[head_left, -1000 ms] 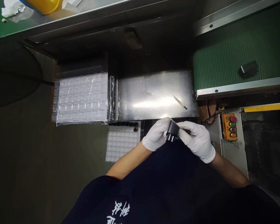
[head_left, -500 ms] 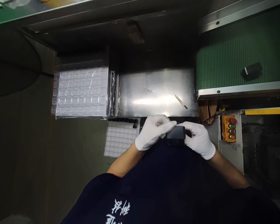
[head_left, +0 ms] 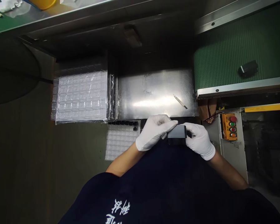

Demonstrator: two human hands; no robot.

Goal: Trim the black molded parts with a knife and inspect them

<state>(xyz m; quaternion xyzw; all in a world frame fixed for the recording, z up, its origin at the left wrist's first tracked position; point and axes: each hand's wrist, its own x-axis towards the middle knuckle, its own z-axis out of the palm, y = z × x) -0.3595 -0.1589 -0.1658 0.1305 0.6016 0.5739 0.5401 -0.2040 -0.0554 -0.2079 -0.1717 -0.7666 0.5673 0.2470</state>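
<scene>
Between my two gloved hands, close to my chest, is a small black box-shaped part (head_left: 176, 132) with rounded corners. My left hand (head_left: 154, 132) pinches its left side, thumb along the upper edge. My right hand (head_left: 199, 140) grips the right end with bent fingers. Its underside and the far fingertips are hidden. Beyond the hands, a thin craft knife or blade-like tool (head_left: 180, 101) lies on the metal worktop (head_left: 151, 87).
Clear plastic trays (head_left: 81, 95) are stacked at the left of the worktop. Lower down is another tray (head_left: 121, 140) with several black pieces along its top row. A dark part (head_left: 248, 69) rests on the green conveyor belt (head_left: 219, 59). An orange button box (head_left: 229, 127) stands at right.
The camera view has shifted slightly. Both hands keep hold of the black part, which has tilted a little so its upper face looks lighter.
</scene>
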